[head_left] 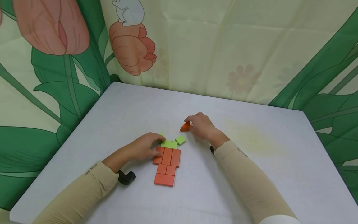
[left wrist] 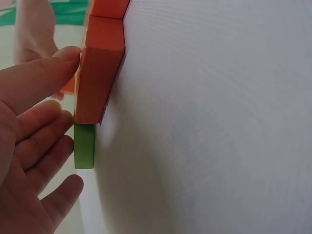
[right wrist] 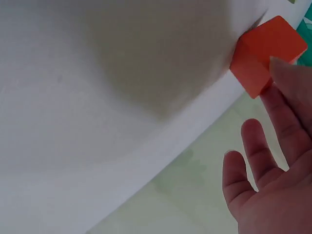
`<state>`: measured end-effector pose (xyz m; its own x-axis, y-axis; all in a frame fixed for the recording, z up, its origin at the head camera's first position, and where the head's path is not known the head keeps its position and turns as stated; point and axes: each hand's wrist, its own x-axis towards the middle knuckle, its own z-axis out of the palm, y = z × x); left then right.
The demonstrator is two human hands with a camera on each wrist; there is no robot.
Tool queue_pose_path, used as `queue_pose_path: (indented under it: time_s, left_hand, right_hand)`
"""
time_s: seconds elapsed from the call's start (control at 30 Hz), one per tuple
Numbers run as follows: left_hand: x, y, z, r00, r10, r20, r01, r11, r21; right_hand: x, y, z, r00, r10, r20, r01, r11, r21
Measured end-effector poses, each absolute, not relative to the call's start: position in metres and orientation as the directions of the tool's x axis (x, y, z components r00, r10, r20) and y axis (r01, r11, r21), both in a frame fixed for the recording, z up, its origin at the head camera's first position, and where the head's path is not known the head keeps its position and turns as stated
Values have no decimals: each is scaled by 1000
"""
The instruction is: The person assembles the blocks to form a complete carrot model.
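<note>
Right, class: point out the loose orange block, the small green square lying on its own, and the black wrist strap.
Loose orange block [head_left: 185,126], head view, its visible orange face.
Small green square [head_left: 180,139], head view, top face.
Black wrist strap [head_left: 126,177], head view, its middle.

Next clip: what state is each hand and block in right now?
left hand: fingertips rest on the orange block group's top left
right hand: pinches the loose orange block
loose orange block: tilted, one edge raised
orange block group: flat, pieces joined
green blocks: flat above the group
</note>
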<state>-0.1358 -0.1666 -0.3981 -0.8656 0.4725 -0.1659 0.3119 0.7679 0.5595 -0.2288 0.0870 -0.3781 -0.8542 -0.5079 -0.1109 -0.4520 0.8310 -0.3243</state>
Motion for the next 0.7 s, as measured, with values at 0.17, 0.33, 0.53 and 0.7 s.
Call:
queue_pose_path:
  time_s: [0.17, 0.33, 0.53, 0.7]
  left_hand:
    - [-135, -168, -398, -868, 468, -164, 308, 768, 562]
    - [-135, -169, -397, -867, 470, -168, 311, 772, 555]
    - [-134, -168, -397, -865, 471, -175, 307, 771, 558]
    - [-135, -167, -398, -866, 473, -164, 312, 767, 561]
  right_hand:
    - [-227, 91, -377, -842, -528, -113, -463, 813, -353]
    - [-224, 92, -383, -838, -538, -95, -463, 792, -397]
    - [-213, 95, -376, -845, -531, -54, -456, 770, -446]
    - [-186, 102, -364, -803, -596, -13, -527, 719, -454]
